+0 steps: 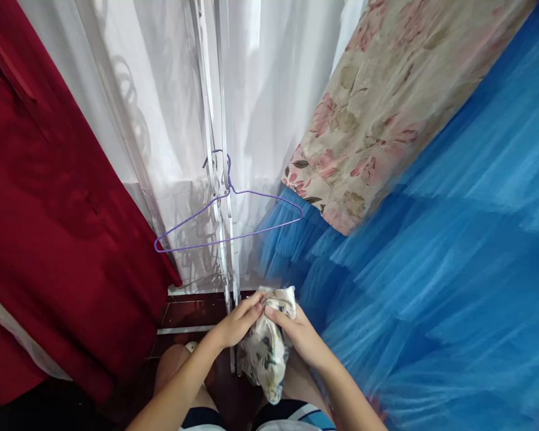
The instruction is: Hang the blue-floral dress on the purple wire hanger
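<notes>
A bunched piece of patterned cloth (269, 353), cream with dark green and yellowish marks, hangs from both my hands above my lap. My left hand (242, 320) grips its upper left edge with the fingers closed. On the other side my right hand (296, 329) holds the top, its thumb lying across the folds. The garment's exact kind cannot be made out. Just beyond my hands, a purple wire hanger (193, 245) hangs by its hook at a white metal rack (227, 263), with no cloth on it.
Red fabric (49, 227) hangs at the left. To the right are a floral garment (354, 126) and a wide blue tulle skirt (467, 287). White curtains (269, 90) cover the back, above a dark red tiled floor (184, 311).
</notes>
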The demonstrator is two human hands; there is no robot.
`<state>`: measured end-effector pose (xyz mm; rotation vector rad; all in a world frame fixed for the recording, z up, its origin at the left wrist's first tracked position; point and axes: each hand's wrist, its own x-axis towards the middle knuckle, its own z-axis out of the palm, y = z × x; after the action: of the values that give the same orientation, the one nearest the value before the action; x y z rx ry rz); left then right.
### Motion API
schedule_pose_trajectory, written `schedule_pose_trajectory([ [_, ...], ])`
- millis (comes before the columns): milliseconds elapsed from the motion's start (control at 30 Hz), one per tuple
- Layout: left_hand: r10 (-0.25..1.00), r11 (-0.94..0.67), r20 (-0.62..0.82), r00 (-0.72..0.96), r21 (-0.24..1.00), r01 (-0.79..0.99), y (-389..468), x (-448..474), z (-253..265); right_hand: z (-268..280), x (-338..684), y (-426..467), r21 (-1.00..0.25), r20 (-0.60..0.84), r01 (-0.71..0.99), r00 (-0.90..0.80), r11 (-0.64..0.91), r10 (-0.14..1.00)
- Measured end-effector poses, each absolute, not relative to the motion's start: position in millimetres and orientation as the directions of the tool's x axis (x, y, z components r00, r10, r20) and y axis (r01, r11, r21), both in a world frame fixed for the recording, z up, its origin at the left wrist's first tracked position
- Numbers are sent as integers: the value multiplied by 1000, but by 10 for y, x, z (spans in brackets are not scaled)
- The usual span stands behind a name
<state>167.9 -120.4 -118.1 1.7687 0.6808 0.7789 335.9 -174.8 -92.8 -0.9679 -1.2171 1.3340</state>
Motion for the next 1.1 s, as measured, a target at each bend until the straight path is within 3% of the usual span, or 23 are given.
schedule_pose_trajectory([
  [67,768,-184,-32,640,946,268,-1265,1455,-1451,-879,3485,-1828,-987,-14,-155,-235,-52,972],
  [167,784,-217,-118,609,868,446,-1291,1043,-1718,-882,3693,-1865,-998,-65,16,-355,-63,933],
  [267,808,-387,-22,589,733,559,-1214,594,-1730,-854,3845,-1810,-987,-48,162,-379,15,924],
  [400,756,-626,199,624,497,600,-1047,45,-1391,-574,3907,-1593,-927,127,280,-390,249,912],
  [567,816,-559,341,467,260,787,-649,-416,-744,-156,3720,-1061,-694,430,478,-325,539,842],
  [700,836,-496,414,362,285,820,-174,-577,-381,-24,3406,-615,-472,479,768,-188,432,857],
  [800,795,-517,521,309,318,795,4,-521,-183,-53,3193,-456,-402,434,851,-149,338,889],
  [967,648,-620,719,249,309,721,-136,-48,107,-287,2962,-573,-396,446,856,-138,333,884],
  [1100,586,-602,796,153,301,740,-225,263,207,-386,3073,-774,-520,585,701,-125,489,801],
])
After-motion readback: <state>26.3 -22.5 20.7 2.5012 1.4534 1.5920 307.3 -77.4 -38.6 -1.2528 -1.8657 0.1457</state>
